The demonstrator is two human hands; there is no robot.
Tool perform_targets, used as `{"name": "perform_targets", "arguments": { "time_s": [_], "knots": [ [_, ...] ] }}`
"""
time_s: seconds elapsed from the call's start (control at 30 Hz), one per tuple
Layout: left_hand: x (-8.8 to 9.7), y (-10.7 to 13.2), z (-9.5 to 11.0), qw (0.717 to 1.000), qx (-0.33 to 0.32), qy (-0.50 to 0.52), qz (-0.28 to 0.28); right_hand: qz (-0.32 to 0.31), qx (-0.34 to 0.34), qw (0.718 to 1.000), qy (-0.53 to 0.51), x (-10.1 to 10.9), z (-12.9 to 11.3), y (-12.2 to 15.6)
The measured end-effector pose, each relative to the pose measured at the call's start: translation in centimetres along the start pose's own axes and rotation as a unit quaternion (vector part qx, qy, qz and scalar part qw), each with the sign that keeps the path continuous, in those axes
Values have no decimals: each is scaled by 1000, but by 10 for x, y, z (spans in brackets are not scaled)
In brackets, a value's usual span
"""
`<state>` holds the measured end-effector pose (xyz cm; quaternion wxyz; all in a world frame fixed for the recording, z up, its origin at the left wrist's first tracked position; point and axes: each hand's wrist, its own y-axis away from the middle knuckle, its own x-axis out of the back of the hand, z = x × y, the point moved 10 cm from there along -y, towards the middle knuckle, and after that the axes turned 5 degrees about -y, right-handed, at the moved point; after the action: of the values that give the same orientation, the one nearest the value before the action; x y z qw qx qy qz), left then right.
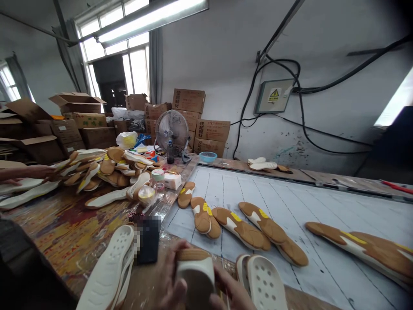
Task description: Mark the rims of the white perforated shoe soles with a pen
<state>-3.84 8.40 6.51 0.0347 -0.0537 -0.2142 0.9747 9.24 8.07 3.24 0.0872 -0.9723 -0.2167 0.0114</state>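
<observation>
Between my two hands a tan-and-white shoe sole [195, 268] is held up, one end toward me. My left hand [173, 277] wraps its left side, fingers smeared a little by motion. My right hand [232, 288] grips the opposite side, partly cut off by the lower frame edge. Just right of it stand white soles [266, 282] with round holes, heel or toe end up. To the left, more white soles [108, 269] lean together on the table. A dark phone-like slab [149, 241] lies beyond my left hand.
Brown soles with yellow patches [240, 226] lie along the white lined belt [322, 193]. A large sole pile [106, 168] covers the left table, where another person's hand [41, 171] reaches in. Tape rolls [158, 174], a bottle [170, 153] and a fan [172, 131] stand behind.
</observation>
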Motion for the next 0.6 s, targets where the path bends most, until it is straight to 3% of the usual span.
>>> {"name": "perform_targets", "arguments": {
  "time_s": [0.07,0.13,0.27,0.33,0.47,0.53,0.6],
  "knots": [
    [-20,1,-5,999,8,49,-12,40,30,999,9,15,-26,0],
    [-31,4,-16,997,31,68,12,71,41,996,41,22,-42,0],
    [-28,7,-32,994,66,6,83,121,85,983,106,21,-51,-1],
    [-26,0,-39,993,79,-28,80,176,97,972,123,33,-50,-4],
    [-47,-36,-83,977,139,-141,-75,321,31,941,99,103,-42,-9],
    [-47,-56,-119,954,177,-223,-98,348,-59,933,70,145,-24,-7],
    [-43,-77,-157,934,207,-280,-77,343,-130,926,90,178,-2,4]
  ]
}}
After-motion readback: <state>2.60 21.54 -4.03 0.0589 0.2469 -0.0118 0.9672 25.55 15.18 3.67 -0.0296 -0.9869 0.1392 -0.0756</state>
